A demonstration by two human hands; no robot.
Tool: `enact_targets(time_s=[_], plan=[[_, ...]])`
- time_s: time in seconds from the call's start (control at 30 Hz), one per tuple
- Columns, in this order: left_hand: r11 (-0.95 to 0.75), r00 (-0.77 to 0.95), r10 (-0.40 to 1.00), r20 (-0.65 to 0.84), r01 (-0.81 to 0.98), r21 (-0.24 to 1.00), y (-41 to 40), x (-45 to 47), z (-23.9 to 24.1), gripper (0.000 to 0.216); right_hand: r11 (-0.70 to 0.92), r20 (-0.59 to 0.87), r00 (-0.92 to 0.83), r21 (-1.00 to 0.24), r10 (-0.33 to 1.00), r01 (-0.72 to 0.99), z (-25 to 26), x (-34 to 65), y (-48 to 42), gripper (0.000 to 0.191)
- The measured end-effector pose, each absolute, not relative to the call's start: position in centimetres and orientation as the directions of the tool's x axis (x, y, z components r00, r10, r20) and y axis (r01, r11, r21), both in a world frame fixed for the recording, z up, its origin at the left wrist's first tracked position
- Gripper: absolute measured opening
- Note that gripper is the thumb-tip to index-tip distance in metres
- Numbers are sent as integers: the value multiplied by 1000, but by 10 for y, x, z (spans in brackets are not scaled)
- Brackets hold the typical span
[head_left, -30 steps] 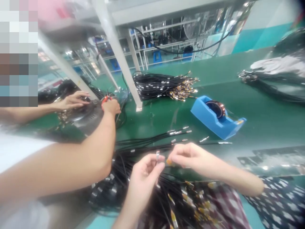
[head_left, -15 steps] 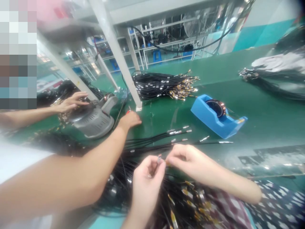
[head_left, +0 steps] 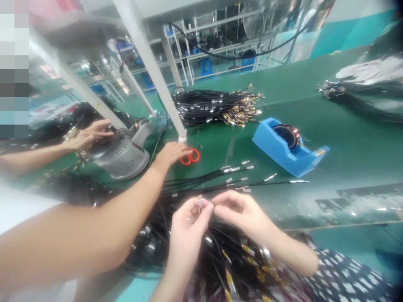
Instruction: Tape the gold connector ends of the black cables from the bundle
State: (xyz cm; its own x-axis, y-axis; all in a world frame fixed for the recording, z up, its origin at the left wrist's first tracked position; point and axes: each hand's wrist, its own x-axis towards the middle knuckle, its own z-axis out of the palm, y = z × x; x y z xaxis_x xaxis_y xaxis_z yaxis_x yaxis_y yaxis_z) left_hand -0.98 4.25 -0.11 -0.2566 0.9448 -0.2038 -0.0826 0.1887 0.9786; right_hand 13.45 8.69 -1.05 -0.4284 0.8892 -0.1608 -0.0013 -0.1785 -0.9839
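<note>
My left hand [head_left: 190, 224] is closed in a pinch on a cable end with a small silvery connector [head_left: 200, 201] at its fingertips. Close against it, the fingers of my right hand [head_left: 241, 209] curl to a pinch. Whatever lies between those right fingertips is too small to make out. Below both hands spreads a heap of black cables [head_left: 217, 251], with yellow-wrapped and silvery ends. Just beyond my hands, several loose black cables [head_left: 204, 174] lie on the green table with their silvery tips pointing right.
A blue tape dispenser [head_left: 277, 153] holds an amber roll. Farther back lies a cable bundle [head_left: 208, 107]. At left, a co-worker's hand [head_left: 90, 136] is at a grey machine [head_left: 121, 157]; the other hand [head_left: 173, 153] is by orange-handled scissors [head_left: 190, 156]. A white post [head_left: 154, 75] rises from the table.
My hands have shifted slightly left in view, still close together. Near the co-worker's hand the orange scissor handles now show fully; only a bit of red showed before.
</note>
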Motion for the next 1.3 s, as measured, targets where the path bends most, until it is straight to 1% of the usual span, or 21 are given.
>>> enact_targets(time_s=[0.07, 0.2, 0.27, 0.4, 0.5, 0.6, 0.8, 1.07, 1.3], plan=[[180, -243, 948, -203, -114, 977, 43, -10, 1, 21, -163, -139, -408, -986, 902, -24, -10, 133, 88, 27], [135, -203, 964, -171, -182, 974, 41, -12, 4, 18, -155, -133, -360, -987, 923, -34, -3, 138, 96, 24], [129, -179, 971, -160, -172, 977, 37, -13, 6, 16, -154, -131, -378, -988, 917, -32, 2, 141, 98, 23], [156, -178, 967, -183, -155, 976, 25, -15, 9, 17, -96, -85, -454, -995, 887, -2, 10, 140, 97, 19], [155, -185, 965, -186, -173, 973, 18, -16, 10, 20, -122, -107, -510, -992, 853, 4, 12, 134, 95, 17], [142, -183, 967, -178, -193, 971, 17, -17, 9, 23, -167, -134, -547, -986, 826, -10, 13, 126, 95, 19], [147, -177, 966, -187, -217, 965, 17, -20, 6, 25, -151, -112, -559, -988, 822, -24, 18, 118, 96, 25], [168, -163, 964, -208, -231, 958, 18, -20, 10, 26, -184, -124, -569, -982, 813, -49, 18, 115, 95, 26], [152, -166, 967, -193, -229, 961, 20, -19, 9, 24, -190, -130, -556, -980, 821, -52, 22, 116, 96, 29]])
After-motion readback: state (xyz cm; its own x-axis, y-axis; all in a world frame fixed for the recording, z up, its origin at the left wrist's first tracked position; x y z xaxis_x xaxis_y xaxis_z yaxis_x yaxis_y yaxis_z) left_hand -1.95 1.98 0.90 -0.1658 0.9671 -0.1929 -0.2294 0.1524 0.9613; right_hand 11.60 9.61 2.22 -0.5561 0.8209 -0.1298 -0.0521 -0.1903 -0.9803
